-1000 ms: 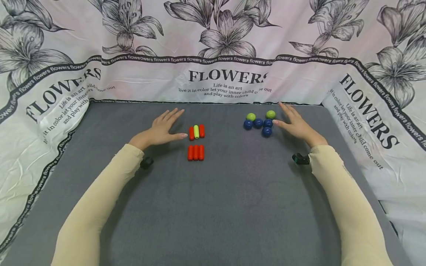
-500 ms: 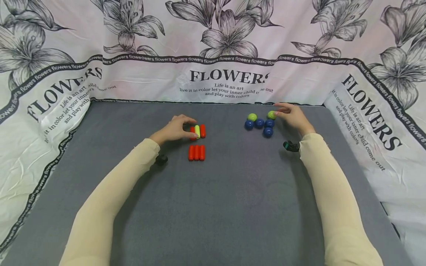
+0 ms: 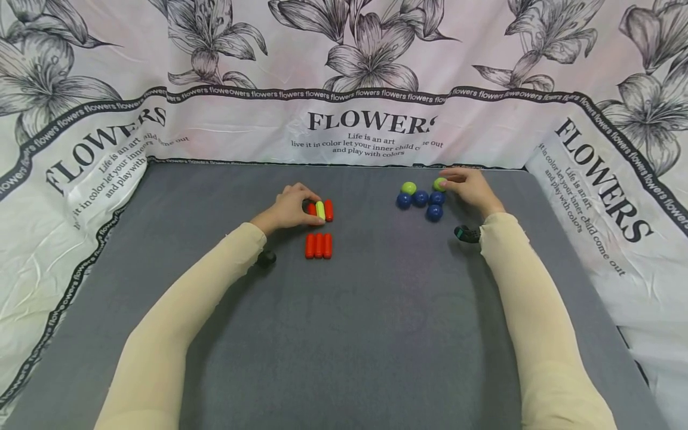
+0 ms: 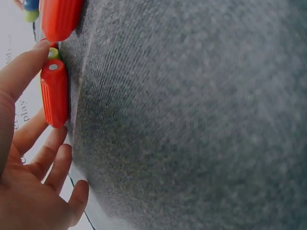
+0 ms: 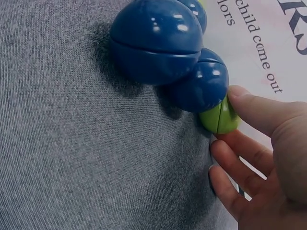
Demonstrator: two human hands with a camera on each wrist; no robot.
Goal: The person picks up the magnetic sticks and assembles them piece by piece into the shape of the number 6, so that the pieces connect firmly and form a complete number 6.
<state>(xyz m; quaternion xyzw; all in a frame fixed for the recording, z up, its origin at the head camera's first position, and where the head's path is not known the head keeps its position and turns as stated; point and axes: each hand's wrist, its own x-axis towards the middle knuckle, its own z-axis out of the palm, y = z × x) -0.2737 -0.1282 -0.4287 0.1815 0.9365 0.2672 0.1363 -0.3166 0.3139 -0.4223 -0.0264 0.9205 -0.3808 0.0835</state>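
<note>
In the head view my left hand [image 3: 290, 208] pinches a short yellow-green rod [image 3: 320, 209] end to end, thumb at its near end and index finger at its far end. A red rod [image 3: 329, 210] lies on its right; another red rod [image 4: 54, 93] lies on its left, partly behind the fingers. My right hand [image 3: 472, 189] pinches a green ball [image 5: 218, 119] between thumb and index finger, its other fingers spread. That ball sits against a blue ball [image 5: 201, 84]. Both held pieces appear to be still among their neighbours.
Three red rods [image 3: 319, 245] lie side by side nearer me. Several blue balls [image 3: 420, 198] and a second green ball [image 3: 408, 188] cluster left of my right hand. A flower-print cloth [image 3: 371, 128] stands behind the grey table surface [image 3: 355, 334].
Both hands have moved inward from spread poses. The left has closed its thumb and finger on the yellow-green rod, the right on the green ball.
</note>
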